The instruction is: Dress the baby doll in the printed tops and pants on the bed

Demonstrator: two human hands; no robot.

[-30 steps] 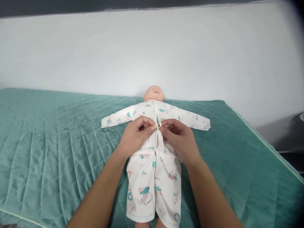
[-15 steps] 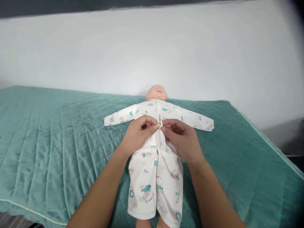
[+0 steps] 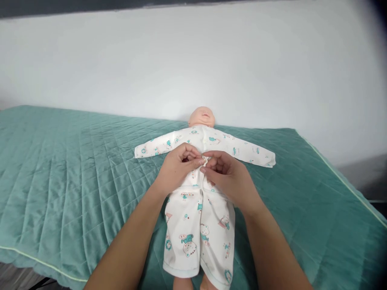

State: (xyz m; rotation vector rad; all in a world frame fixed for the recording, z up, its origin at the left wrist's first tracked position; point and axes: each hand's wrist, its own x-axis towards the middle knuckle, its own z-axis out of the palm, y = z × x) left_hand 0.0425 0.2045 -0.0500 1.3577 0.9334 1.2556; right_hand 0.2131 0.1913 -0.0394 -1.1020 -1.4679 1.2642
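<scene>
A baby doll (image 3: 202, 117) lies on its back, dressed in a white printed shirt (image 3: 229, 147) and matching pants (image 3: 184, 225). Both sleeves stretch out sideways. Over the middle of the shirt front, my left hand (image 3: 181, 163) pinches the fabric at the front opening between thumb and forefinger. My right hand (image 3: 229, 173) is right beside it, its thumb and fingers curled at the other front edge of the shirt. A small pale bit, perhaps a fastener, shows between the fingertips. The fingers hide most of the closure there.
A green quilted cover (image 3: 75, 181) with a pale piped edge spreads under the doll. Behind it rises a white wall (image 3: 151, 64) with a dark band on top. Grey flooring (image 3: 13, 276) shows at the lower left.
The raised fold of the shirt's front edge has come down and lies flatter. My right thumb has shifted slightly down and left. My left hand stays nearly in place.
</scene>
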